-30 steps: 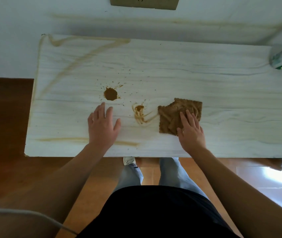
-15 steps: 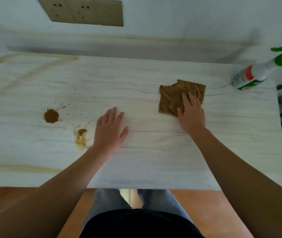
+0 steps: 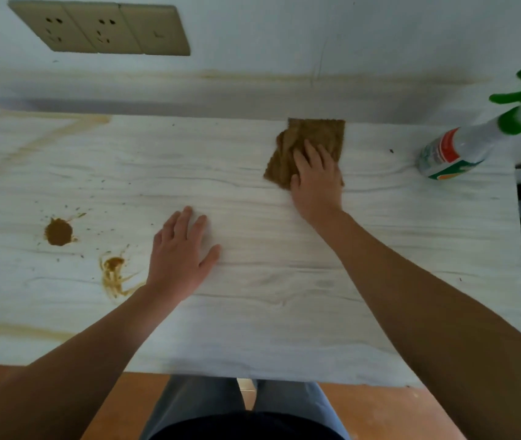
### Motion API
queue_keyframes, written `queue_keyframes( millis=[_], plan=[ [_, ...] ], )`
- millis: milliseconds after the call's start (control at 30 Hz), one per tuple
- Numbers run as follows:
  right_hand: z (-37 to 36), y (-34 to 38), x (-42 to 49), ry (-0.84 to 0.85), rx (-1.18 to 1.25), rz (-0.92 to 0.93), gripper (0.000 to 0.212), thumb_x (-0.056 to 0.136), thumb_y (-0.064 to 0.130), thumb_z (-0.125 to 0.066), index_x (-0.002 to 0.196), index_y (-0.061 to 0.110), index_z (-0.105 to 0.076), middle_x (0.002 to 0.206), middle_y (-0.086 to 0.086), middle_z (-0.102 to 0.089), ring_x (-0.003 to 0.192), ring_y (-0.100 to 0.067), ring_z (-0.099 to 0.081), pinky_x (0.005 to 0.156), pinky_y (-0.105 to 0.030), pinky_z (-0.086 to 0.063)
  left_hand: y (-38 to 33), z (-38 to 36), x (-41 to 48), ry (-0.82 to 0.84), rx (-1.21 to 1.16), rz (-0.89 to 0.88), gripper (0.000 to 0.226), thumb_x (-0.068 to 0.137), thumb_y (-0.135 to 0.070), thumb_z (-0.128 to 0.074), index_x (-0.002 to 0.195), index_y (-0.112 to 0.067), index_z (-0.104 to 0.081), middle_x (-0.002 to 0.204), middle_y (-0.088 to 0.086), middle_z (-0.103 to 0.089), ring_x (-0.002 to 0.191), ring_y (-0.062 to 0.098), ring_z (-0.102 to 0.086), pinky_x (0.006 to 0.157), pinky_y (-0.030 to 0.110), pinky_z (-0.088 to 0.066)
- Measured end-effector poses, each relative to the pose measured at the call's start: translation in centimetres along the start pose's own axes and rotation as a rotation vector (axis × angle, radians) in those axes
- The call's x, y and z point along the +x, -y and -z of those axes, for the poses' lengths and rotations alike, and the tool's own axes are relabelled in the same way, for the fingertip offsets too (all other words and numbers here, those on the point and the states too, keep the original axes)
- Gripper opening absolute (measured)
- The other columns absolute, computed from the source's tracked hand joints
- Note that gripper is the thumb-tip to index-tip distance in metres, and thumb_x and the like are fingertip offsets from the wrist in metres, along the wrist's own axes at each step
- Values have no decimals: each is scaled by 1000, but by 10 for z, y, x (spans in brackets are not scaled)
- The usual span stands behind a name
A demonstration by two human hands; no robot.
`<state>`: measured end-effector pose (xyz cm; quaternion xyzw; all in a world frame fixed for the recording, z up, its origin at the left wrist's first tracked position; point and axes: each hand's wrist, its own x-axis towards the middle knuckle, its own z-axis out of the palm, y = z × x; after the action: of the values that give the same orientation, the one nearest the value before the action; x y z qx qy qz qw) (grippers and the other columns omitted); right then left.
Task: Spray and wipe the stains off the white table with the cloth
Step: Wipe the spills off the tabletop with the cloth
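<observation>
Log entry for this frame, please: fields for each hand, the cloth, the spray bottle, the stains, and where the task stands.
left hand: flat on the table, fingers spread, holding nothing
right hand: fingers laid flat on the cloth, pressing it down
cloth: brown, rumpled, near the table's far edge, apart from both stains
spray bottle: at the table's right end, no hand on it
stains: round brown spot and smeared patch, both left of the left hand
task state: stains not yet wiped off
</observation>
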<state>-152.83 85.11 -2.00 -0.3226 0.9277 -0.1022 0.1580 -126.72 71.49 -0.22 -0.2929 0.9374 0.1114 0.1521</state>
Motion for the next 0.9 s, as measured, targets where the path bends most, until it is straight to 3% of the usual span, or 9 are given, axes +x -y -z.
queue_keyframes(
  millis=[133, 233, 467, 633, 900],
  plan=[
    [-28, 39, -38, 74, -6, 255, 53, 100, 28, -45, 152, 21, -38, 164, -3, -26, 151, -28, -19, 123, -45, -16, 0, 1, -2, 48, 39, -8, 74, 97, -60, -38, 157, -18, -28, 167, 15, -19, 152, 38, -19, 119, 52, -28],
    [-25, 18, -42, 74, -24, 300, 56, 101, 34, -42, 156, 23, -32, 165, -1, -24, 152, -24, -18, 122, -42, -18, 2, 1, -1, 42, 48, -19, 74, 97, -61, -39, 156, -19, -28, 166, 15, -21, 152, 38, -20, 118, 52, -29],
    [23, -70, -30, 85, -91, 132, 59, 104, 35, -41, 159, 22, -24, 167, -5, -19, 153, -27, -18, 121, -48, -27, 0, -3, -1, 5, 43, -16, 77, 90, -62, -38, 151, -15, -40, 161, 19, -32, 146, 42, -31, 110, 54, -36],
    [19, -75, -78, 55, -26, -91, 60, 102, 30, -44, 158, 22, -25, 167, -3, -17, 153, -24, -16, 118, -45, -27, 0, -7, 0, -12, 16, -17, 76, 89, -63, -38, 147, -15, -44, 159, 20, -35, 144, 43, -33, 107, 57, -38],
    [16, -79, -105, 44, 22, -322, 62, 102, 45, -40, 158, 23, -24, 167, -3, -17, 152, -26, -18, 118, -46, -26, 6, -13, 2, -27, 4, -33, 77, 88, -66, -37, 147, -16, -43, 160, 19, -33, 145, 42, -30, 107, 58, -37]
  ],
)
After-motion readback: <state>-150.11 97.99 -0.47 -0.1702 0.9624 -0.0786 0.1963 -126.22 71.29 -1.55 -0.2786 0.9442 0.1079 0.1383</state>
